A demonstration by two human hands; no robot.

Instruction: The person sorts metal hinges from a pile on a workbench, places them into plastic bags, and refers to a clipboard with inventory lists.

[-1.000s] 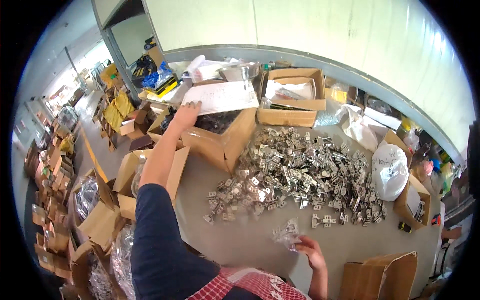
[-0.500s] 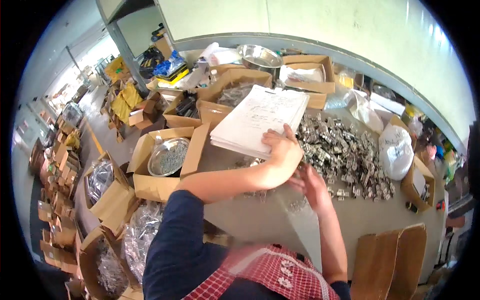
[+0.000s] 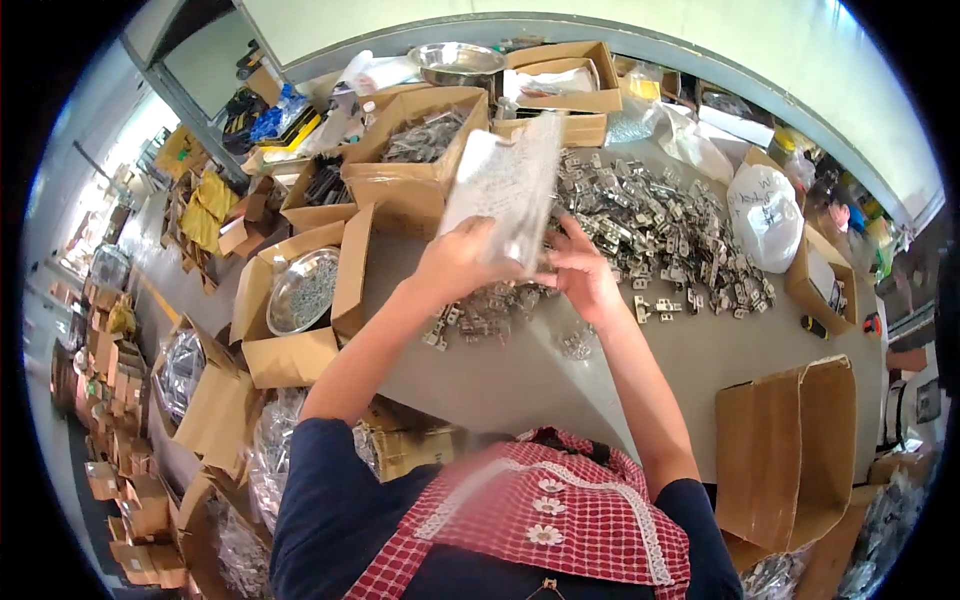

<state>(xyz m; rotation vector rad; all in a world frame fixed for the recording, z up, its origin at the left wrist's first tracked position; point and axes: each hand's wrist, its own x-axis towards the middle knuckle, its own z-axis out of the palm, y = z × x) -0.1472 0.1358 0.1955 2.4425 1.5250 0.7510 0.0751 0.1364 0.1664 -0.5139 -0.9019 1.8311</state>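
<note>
A stack of white paper sheets (image 3: 495,180) with handwriting is tilted up over the table, blurred by motion. My left hand (image 3: 458,258) is closed on its lower left edge, the thumb side against the sheets. At the lower right corner, my right hand (image 3: 585,275) grips the edge with bent fingers. Behind and to the right of the papers spreads a big pile of metal hinges (image 3: 665,225). More hinges (image 3: 490,312) lie under and in front of my hands. A small clear bag of bits (image 3: 575,343) rests just nearer to me.
To the left stands an open carton (image 3: 290,358) with a steel bowl of screws (image 3: 308,290). Beyond it, another carton (image 3: 400,185) holds bagged parts. A white plastic bag (image 3: 765,218) and a small carton (image 3: 822,280) sit at the right. An open carton (image 3: 765,460) is near right.
The papers have swung from lying slanted to a steeper, narrower tilt. My left hand has moved left to their lower left edge; my right hand has risen to their corner. The view has shifted.
</note>
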